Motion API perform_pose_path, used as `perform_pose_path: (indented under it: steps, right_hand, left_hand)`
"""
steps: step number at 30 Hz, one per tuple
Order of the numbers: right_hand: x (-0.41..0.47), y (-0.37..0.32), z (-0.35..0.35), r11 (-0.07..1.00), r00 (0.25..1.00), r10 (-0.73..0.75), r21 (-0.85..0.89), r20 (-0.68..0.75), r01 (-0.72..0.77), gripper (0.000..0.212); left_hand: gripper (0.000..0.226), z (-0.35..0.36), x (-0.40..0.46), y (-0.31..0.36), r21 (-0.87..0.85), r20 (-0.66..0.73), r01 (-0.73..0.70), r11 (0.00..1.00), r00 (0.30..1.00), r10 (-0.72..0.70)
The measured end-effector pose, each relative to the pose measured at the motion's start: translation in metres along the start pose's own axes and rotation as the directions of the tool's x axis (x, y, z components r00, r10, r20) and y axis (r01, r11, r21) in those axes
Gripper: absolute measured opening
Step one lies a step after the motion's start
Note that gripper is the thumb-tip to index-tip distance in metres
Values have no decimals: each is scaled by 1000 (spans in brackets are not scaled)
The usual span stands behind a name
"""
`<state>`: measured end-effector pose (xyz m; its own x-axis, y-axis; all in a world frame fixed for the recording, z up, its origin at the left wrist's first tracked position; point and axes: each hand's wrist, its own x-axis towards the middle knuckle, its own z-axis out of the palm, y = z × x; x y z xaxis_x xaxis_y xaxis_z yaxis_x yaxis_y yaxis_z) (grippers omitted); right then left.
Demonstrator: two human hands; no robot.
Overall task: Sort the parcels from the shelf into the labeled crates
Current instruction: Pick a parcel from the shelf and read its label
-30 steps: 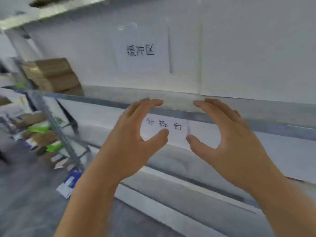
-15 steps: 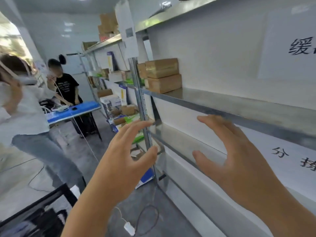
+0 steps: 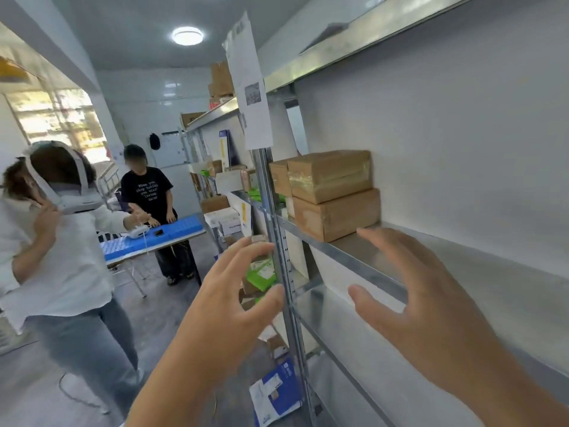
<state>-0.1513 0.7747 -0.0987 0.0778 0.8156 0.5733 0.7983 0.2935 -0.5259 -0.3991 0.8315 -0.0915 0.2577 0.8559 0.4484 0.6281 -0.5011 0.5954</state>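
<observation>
While both hands hang spread and hold nothing, entries run outward. Left hand: fingers loosely splayed, before the shelf upright. Right hand: fingers wide, over the metal shelf. Parcels: upper carton stacked on lower carton, at 11 o'clock from the right hand, near but untouched. Risk, judged: gripping the lower carton alone could tip the upper off the shelf edge. Crates: not seen. Room: person in white shirt at 9 o'clock, close enough to bump; blue table and person in black shirt beyond; loose packets on the floor.
</observation>
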Motion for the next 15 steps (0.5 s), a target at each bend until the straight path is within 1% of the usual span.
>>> perform_pose_path:
  steps: [3,7,10,13,15]
  right_hand:
    - [56,19,12,1000,1000,5,8,13,-5,67]
    - [110,38,35,999,999,36,14,31,-36,66]
    - [146,44,52,998,997,68,-4,22,-68,65]
    - [182,44,68,993,993,120,-7,-14,-120,64]
    - [206,42,77,982,981,190,-2,-38,-190,69]
  left_hand:
    - [53,6,58,-12,8,-41,-4,1000,999,5]
    - [55,16,121,-30,-29,-34,-3,1000,999,2]
    - [60,22,168,-52,-64,-17,-40,997,999,39]
    - [50,25,218,-71,-114,33,-63,991,997,67]
    - [43,27,255,-79,-132,40,-66,989,997,72]
